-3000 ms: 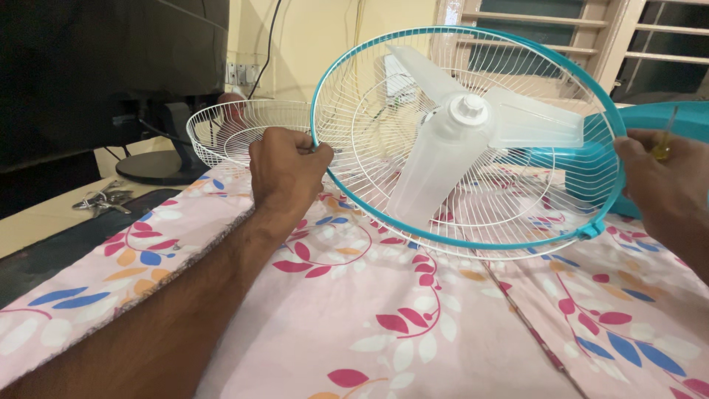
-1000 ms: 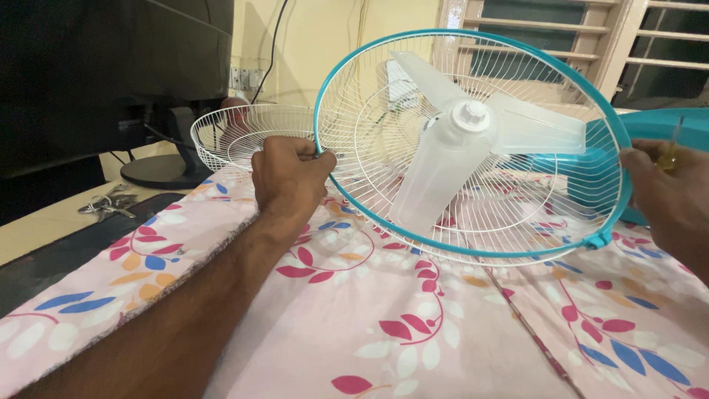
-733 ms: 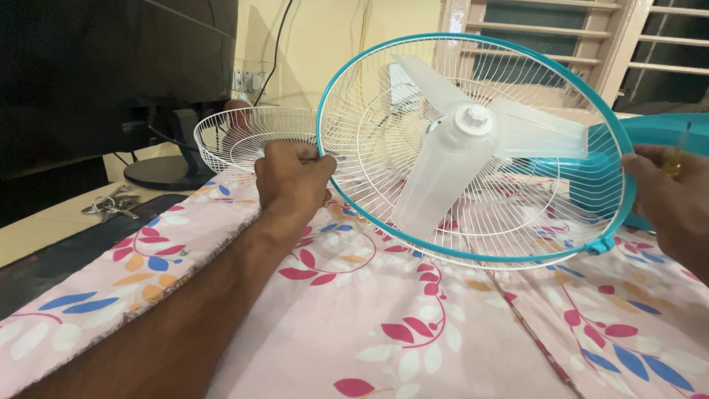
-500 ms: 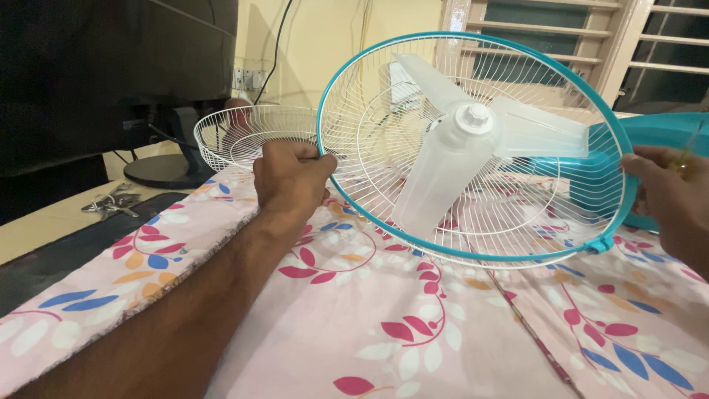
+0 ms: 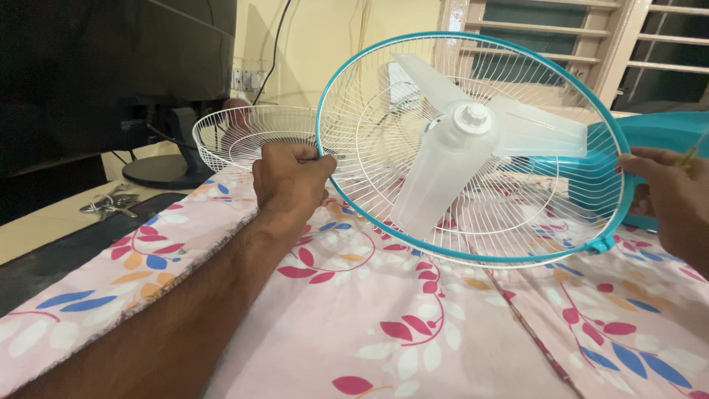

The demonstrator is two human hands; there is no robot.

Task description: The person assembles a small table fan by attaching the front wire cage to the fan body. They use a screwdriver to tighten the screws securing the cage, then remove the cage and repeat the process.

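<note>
Covering the bed nearest the camera, a pink floral sheet runs under everything. Above it, the left hand is clenched on the left rim of the fan guard, a white wire cage with a teal ring, tilted so its open face points toward the camera. The right hand grips the opposite rim while holding a yellow-handled screwdriver. Translucent blades sit between both grips. Farther off, a loose white grille lies near the sheet's far left edge.
</note>
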